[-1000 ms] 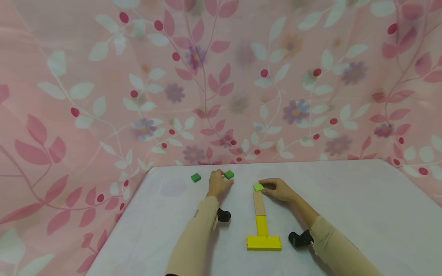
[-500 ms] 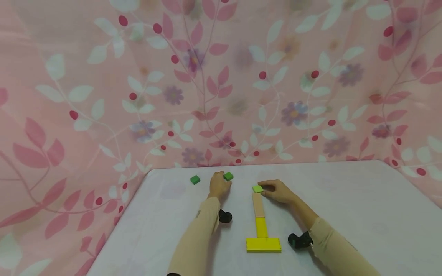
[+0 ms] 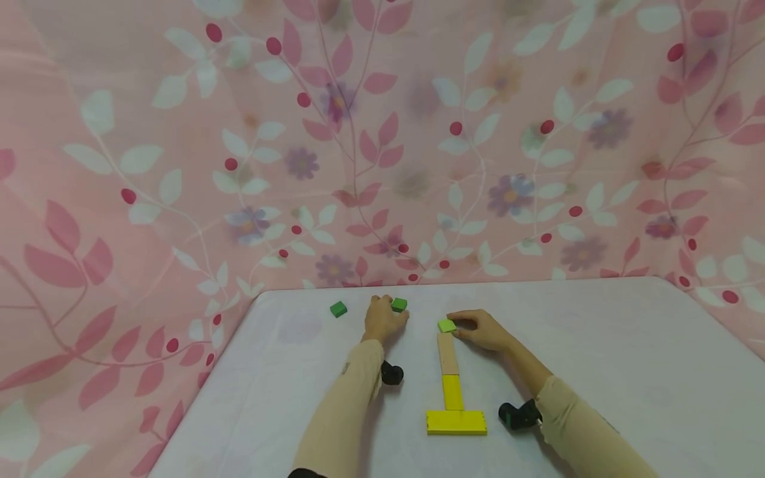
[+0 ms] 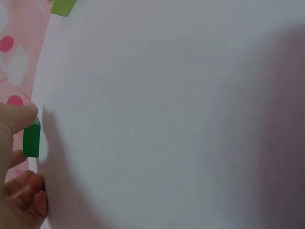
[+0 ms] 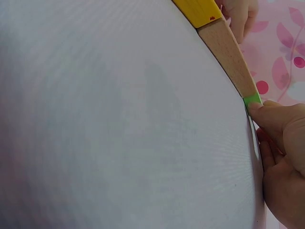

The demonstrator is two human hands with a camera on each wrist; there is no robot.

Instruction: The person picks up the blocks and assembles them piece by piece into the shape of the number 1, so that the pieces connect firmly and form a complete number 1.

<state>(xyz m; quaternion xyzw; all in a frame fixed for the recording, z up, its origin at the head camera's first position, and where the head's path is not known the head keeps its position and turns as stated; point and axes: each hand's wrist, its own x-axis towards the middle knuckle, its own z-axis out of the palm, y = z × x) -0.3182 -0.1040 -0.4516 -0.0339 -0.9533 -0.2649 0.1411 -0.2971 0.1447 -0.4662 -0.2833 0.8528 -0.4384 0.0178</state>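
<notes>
At the back of the table my left hand [image 3: 384,320] pinches a green block [image 3: 399,305] between thumb and finger. The left wrist view shows this block [image 4: 31,140] with the thumb on one end and a fingertip at the other. My right hand [image 3: 485,330] holds a light green block [image 3: 446,326] between thumb and forefinger, at the far end of a plain wooden block [image 3: 447,353]. In the right wrist view the light green block [image 5: 251,99] lines up with the wooden one. A yellow block [image 3: 453,392] continues the row toward a wider yellow block [image 3: 457,422] set crosswise.
Another green block [image 3: 339,309] lies to the left of my left hand on the white table [image 3: 609,358]. Behind the table's back edge hangs a pink floral cloth [image 3: 418,166]. A black wrist camera [image 3: 518,415] sits beside the right sleeve.
The green block at my left hand has turned and shifted slightly to the right along with the hand. My right hand and the row of blocks stay in place.
</notes>
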